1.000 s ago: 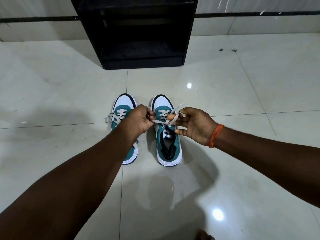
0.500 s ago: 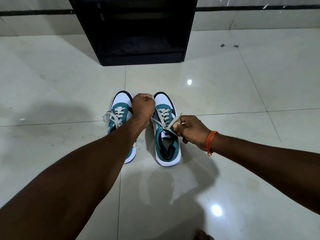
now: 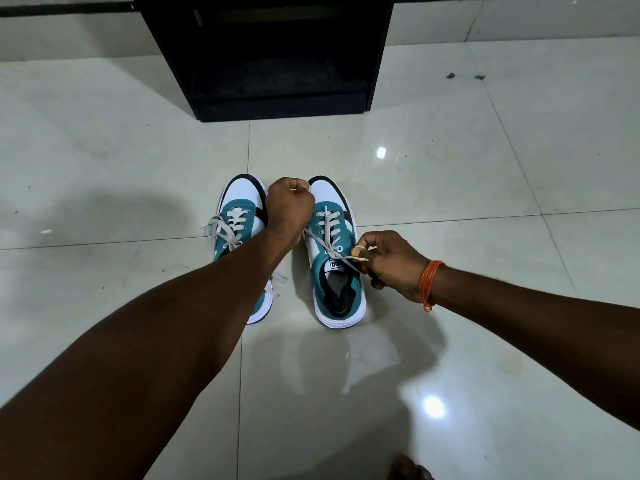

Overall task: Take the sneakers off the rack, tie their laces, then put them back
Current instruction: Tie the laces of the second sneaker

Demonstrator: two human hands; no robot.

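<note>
Two teal and white sneakers stand side by side on the tiled floor, toes pointing away from me. The left sneaker (image 3: pixel 239 216) has loose laces and is partly hidden by my left forearm. My left hand (image 3: pixel 289 206) is a fist between the toes, gripping one end of the right sneaker's lace (image 3: pixel 320 240). My right hand (image 3: pixel 391 263) pinches the other lace end beside the right sneaker (image 3: pixel 337 292), near its tongue. The lace runs taut between both hands across the shoe.
The black shoe rack (image 3: pixel 266 53) stands open-fronted on the floor straight ahead, against the wall. Glossy pale tiles (image 3: pixel 450 188) surround the shoes, with light reflections. An orange thread band (image 3: pixel 427 282) circles my right wrist. A toe shows at the bottom edge.
My left hand has moved forward, away from me, to between the toes. My right hand has drawn back and down toward the tongue. The lace between them has pulled tight.
</note>
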